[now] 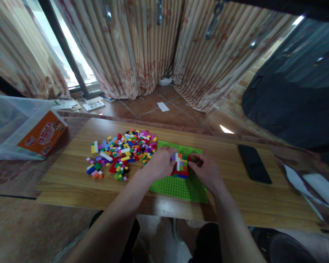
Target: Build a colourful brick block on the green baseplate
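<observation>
A small block built from toy bricks (181, 165) in white, orange, green, purple, red and blue sits on the green studded baseplate (181, 193). My left hand (161, 160) has its fingers curled against the build's left side, partly covering it. At the right side, my right hand (207, 171) pinches with thumb and index finger around a red toy brick (189, 158). Whether that red brick is joined to the build is too small to tell. Left of the baseplate lies a loose heap of multicoloured toy bricks (126, 149).
The wooden table (227, 197) carries a black phone (254, 164) at the right. A clear plastic bin (24, 128) with an orange label stands beyond its left end. White strips (322, 190) lie at the far right. Curtains (142, 47) hang behind.
</observation>
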`<move>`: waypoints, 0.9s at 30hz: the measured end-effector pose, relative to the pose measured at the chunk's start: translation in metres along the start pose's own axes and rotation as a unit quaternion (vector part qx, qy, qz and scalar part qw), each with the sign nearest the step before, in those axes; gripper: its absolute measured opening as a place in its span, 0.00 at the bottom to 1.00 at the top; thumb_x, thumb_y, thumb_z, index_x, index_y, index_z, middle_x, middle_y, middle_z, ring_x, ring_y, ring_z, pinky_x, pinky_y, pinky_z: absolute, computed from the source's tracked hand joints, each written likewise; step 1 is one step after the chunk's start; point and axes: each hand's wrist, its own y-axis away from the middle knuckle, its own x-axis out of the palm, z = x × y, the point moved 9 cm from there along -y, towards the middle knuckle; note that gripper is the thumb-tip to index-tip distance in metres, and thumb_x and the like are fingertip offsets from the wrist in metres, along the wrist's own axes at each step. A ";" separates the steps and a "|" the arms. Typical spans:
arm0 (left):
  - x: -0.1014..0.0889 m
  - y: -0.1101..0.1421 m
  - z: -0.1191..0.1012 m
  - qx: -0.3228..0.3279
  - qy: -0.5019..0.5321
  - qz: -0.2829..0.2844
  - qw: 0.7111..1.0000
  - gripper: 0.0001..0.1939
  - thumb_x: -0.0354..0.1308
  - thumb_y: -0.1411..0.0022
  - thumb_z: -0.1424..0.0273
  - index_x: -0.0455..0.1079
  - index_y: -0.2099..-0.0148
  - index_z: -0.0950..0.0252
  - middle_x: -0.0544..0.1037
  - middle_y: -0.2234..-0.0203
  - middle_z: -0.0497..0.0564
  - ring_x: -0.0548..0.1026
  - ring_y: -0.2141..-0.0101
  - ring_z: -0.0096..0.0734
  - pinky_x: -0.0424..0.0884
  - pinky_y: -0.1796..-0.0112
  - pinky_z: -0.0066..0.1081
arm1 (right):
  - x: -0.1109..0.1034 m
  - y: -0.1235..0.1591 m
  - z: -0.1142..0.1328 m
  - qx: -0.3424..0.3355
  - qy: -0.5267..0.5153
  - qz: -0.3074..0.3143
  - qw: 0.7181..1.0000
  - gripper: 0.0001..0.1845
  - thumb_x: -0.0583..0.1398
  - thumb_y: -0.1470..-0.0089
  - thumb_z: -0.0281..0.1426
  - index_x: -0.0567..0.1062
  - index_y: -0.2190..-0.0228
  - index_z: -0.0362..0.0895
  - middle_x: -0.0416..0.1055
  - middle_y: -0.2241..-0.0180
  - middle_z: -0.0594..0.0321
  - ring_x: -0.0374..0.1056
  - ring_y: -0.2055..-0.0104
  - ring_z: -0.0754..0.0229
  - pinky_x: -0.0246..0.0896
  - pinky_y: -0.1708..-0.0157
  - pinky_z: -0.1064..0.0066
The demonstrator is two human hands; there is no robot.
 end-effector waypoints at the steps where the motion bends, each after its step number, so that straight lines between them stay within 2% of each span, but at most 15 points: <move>1: 0.000 0.000 0.000 0.000 0.000 -0.002 1.000 0.16 0.52 0.40 0.77 0.71 0.50 0.68 0.78 0.55 0.57 0.75 0.54 0.39 0.69 0.49 0.36 | 0.001 0.001 0.002 -0.010 0.018 0.010 1.000 0.22 0.61 0.52 0.34 0.76 0.54 0.38 0.75 0.62 0.52 0.70 0.66 0.57 0.66 0.63 0.63; 4: 0.000 0.000 0.000 0.004 0.004 -0.002 1.000 0.18 0.53 0.40 0.77 0.70 0.48 0.69 0.77 0.53 0.57 0.74 0.52 0.39 0.68 0.47 0.36 | 0.003 0.001 0.007 -0.040 0.058 0.026 0.997 0.24 0.61 0.52 0.32 0.75 0.52 0.38 0.72 0.57 0.50 0.70 0.64 0.56 0.65 0.61 0.63; 8: -0.005 0.003 0.003 -0.010 0.005 -0.007 1.000 0.21 0.54 0.40 0.77 0.68 0.44 0.70 0.76 0.50 0.59 0.74 0.52 0.38 0.68 0.47 0.35 | 0.005 0.002 0.012 -0.073 0.069 0.024 0.995 0.20 0.60 0.50 0.30 0.75 0.54 0.40 0.71 0.57 0.50 0.69 0.60 0.54 0.65 0.58 0.61; 12: -0.014 0.007 0.013 -0.046 -0.007 -0.018 0.999 0.23 0.55 0.40 0.75 0.67 0.42 0.70 0.76 0.50 0.59 0.75 0.52 0.40 0.69 0.49 0.35 | 0.007 0.006 0.013 -0.048 0.013 0.013 0.999 0.19 0.59 0.53 0.25 0.72 0.56 0.41 0.73 0.58 0.53 0.70 0.61 0.56 0.65 0.61 0.63; 15: -0.017 0.009 0.022 -0.076 -0.005 -0.014 0.997 0.24 0.56 0.41 0.73 0.67 0.41 0.69 0.78 0.52 0.58 0.77 0.56 0.39 0.71 0.52 0.35 | 0.011 0.008 0.011 -0.014 -0.043 0.025 0.999 0.19 0.58 0.55 0.22 0.71 0.57 0.42 0.76 0.65 0.59 0.71 0.66 0.58 0.65 0.64 0.66; 21: -0.011 0.010 0.019 -0.075 -0.008 0.001 0.997 0.26 0.57 0.43 0.72 0.67 0.41 0.69 0.78 0.53 0.59 0.76 0.54 0.41 0.70 0.51 0.36 | 0.002 0.004 0.000 0.005 -0.100 -0.008 0.995 0.11 0.61 0.54 0.28 0.74 0.64 0.43 0.77 0.70 0.61 0.73 0.67 0.58 0.66 0.64 0.66; 25: -0.005 0.007 0.011 -0.076 -0.001 -0.001 0.997 0.25 0.58 0.43 0.72 0.67 0.42 0.70 0.77 0.53 0.60 0.76 0.56 0.40 0.71 0.52 0.35 | 0.003 0.002 -0.012 0.035 -0.153 0.005 0.988 0.23 0.62 0.53 0.35 0.74 0.54 0.43 0.75 0.74 0.65 0.70 0.74 0.60 0.64 0.72 0.69; 27: -0.003 0.006 0.008 -0.078 0.002 -0.003 0.997 0.25 0.58 0.42 0.72 0.67 0.42 0.70 0.77 0.54 0.60 0.76 0.56 0.40 0.71 0.52 0.35 | 0.001 0.002 -0.012 0.033 -0.149 0.004 0.988 0.25 0.62 0.54 0.36 0.75 0.52 0.44 0.74 0.75 0.65 0.68 0.75 0.61 0.62 0.73 0.70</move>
